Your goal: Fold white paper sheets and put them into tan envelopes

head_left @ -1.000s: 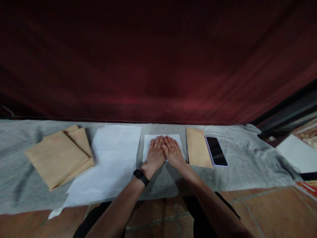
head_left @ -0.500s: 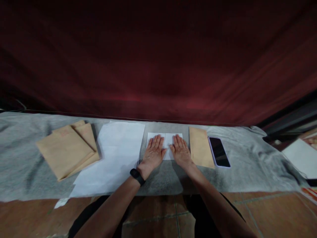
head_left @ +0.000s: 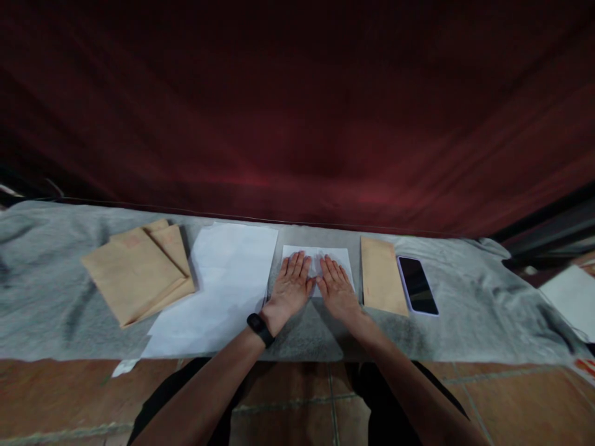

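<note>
Small white paper: flat on the gray cloth covering the surface, centered before the person, partly hidden under both palms.
Left hand: open, fingers straight, resting on the left half, gripping nothing.
Right hand: equally open on the right half, thumbs nearly meeting; this pairing probably spreads pressure evenly over the soft cloth.
Large white sheets: left of the small paper, apart, seemingly leaving it working room.
Kraft envelopes: overlapping, farther left.
Single envelope: just right of the right hand, apparently within easy reach.
Smartphone: just beside that envelope, screen up.
</note>
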